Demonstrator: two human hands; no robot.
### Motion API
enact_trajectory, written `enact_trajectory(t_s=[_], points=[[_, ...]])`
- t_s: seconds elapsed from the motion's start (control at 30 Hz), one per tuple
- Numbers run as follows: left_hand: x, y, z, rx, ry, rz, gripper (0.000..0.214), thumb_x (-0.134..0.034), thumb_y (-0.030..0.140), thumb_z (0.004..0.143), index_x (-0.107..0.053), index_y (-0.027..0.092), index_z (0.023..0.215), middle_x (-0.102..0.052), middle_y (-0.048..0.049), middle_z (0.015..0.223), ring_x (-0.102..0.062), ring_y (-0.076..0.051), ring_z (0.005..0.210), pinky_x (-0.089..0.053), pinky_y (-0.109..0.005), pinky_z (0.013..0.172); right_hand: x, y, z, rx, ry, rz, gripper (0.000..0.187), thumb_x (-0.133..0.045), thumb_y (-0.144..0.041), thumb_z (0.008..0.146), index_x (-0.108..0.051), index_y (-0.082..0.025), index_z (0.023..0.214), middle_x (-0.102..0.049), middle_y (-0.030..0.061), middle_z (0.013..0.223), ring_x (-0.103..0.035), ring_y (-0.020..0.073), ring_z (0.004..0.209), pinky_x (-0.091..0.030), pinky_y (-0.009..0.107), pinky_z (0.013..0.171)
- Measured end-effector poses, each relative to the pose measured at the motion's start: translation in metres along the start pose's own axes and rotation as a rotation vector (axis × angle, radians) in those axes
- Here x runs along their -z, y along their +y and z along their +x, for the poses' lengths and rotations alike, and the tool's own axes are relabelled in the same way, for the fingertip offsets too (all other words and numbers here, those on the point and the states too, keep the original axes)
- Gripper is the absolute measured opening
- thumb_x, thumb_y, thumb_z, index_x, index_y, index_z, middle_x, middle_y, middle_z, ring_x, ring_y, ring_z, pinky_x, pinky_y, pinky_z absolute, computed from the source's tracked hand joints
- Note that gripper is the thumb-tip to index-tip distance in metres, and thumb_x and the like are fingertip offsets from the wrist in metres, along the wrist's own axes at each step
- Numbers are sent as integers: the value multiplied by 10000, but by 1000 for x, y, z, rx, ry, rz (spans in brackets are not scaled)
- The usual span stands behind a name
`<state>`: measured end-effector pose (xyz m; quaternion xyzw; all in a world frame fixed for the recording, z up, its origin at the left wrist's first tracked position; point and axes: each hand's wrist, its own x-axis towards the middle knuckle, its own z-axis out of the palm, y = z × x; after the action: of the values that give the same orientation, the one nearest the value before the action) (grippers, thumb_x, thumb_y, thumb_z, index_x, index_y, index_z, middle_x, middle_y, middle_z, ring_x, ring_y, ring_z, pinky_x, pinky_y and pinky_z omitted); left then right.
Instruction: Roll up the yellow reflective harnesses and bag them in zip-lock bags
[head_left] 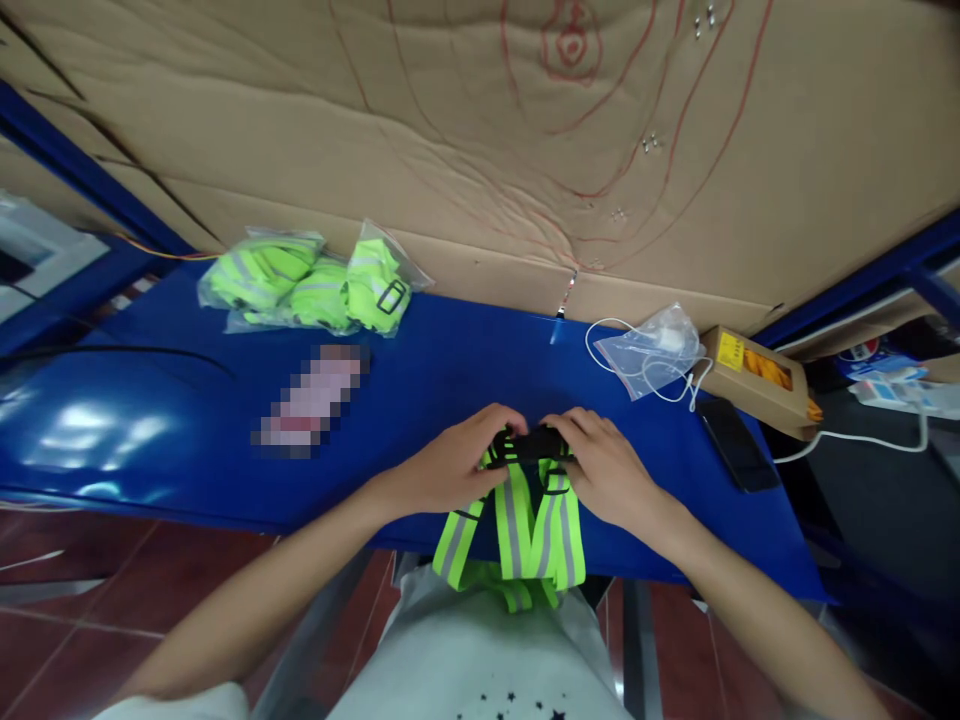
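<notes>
In the head view, both hands meet at a black plastic buckle (536,444) over the front of the blue table. My left hand (457,455) closes its fingers round the buckle's left end. On the other end, my right hand (607,465) grips with thumb and fingers. Neon yellow-green reflective straps (517,525) with grey stripes hang from the buckle, looping over the table's front edge towards my lap. A small black slider (556,482) sits on the strap below my right hand. The fingertips behind the buckle are partly hidden.
Plastic bags of similar green straps (300,280) lie at the back left. A blurred-out pinkish item (311,402) rests nearer. To the right are a white cable in a clear bag (652,350), a cardboard box (757,380) and a black phone (737,445). A cardboard wall (465,120) stands behind.
</notes>
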<state>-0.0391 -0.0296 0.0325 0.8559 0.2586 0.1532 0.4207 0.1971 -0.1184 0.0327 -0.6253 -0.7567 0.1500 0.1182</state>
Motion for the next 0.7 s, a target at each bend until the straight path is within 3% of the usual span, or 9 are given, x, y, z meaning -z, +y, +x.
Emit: enact_trajectory(t_s=[0.07, 0.13, 0.27, 0.4, 0.47, 0.57, 0.7], points=[[10, -2, -13, 49, 135, -40, 383, -538, 147, 830, -580, 210, 1206, -665, -62, 1206, -639, -229, 1109, -492, -378, 1012, 7, 10, -10, -82, 83, 199, 533, -513, -47, 826, -637, -184, 1325, -658, 130, 1260, -602, 308, 1184, -451, 497, 1039], [24, -6, -28, 122, 331, -126, 301, -591, 228, 877, -624, 198, 1175, -692, -66, 1175, -644, -237, 1104, -498, -377, 1008, 18, 26, -24, -199, 175, 538, 417, -574, -148, 867, -671, -222, 1266, -695, 96, 1243, -632, 281, 1170, -477, 462, 1035], [64, -11, -55, 311, 787, -563, 277, -710, 360, 883, -714, 156, 1071, -729, -68, 1088, -656, -217, 979, -551, -328, 887, 56, 62, -57, -469, 330, 1255, 297, -633, -390, 899, -727, -254, 1145, -752, 80, 1173, -715, 256, 984, -573, 399, 820], [102, 1, -65, 405, 1085, -1016, 319, -623, 379, 959, -680, 173, 1195, -757, -65, 1101, -703, -246, 980, -620, -440, 859, 93, 91, -79, -589, 622, 1418, 329, -530, -502, 962, -754, -268, 1020, -733, 140, 1215, -732, 282, 976, -588, 472, 769], [114, 12, -66, 334, 1201, -1059, 253, -564, 334, 998, -674, 160, 1144, -768, -47, 1083, -708, -242, 1029, -642, -466, 879, 107, 101, -84, -598, 718, 1374, 376, -491, -527, 963, -751, -256, 941, -728, 189, 1197, -739, 334, 1005, -578, 539, 764], [125, 24, -69, 153, 1310, -1032, 207, -472, 233, 1033, -664, 157, 1015, -772, -4, 1139, -697, -214, 1174, -662, -397, 914, 123, 113, -92, -531, 838, 1375, 376, -462, -505, 964, -745, -265, 903, -713, 195, 1235, -737, 378, 1059, -562, 601, 761], [135, 32, -81, -131, 1273, -1031, 397, -273, 235, 1129, -666, 195, 1094, -717, 115, 1336, -598, -100, 1362, -606, -258, 1019, 138, 126, -102, -398, 969, 1347, 605, -270, -587, 1017, -769, -249, 962, -681, 208, 1313, -725, 386, 1114, -551, 601, 719]])
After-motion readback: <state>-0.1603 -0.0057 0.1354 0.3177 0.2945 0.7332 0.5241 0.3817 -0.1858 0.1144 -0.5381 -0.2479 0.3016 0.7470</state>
